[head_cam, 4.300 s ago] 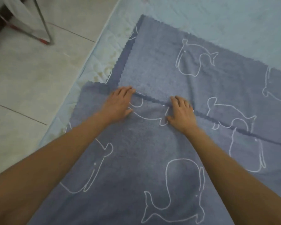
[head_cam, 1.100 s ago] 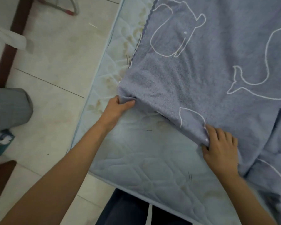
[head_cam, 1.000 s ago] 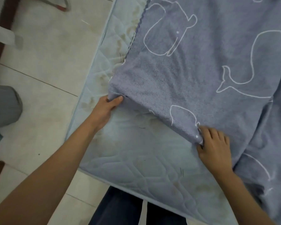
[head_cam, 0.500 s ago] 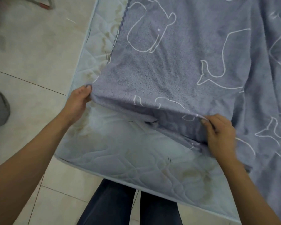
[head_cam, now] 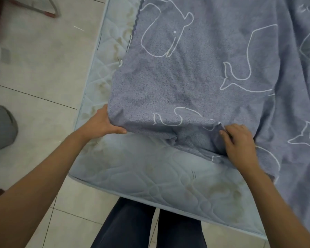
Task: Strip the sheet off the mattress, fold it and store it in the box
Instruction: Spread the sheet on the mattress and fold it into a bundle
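Left hand grips, right hand pinches near fold of grey-blue whale-print fleece sheet over pale-blue quilted mattress; best held taut, corners level.

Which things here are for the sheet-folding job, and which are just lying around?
For the job: the whale-print sheet, gripped by the left hand and the right hand; the quilted mattress under it.
Just lying about: the metal frame on the tiled floor; the grey object at the left edge.
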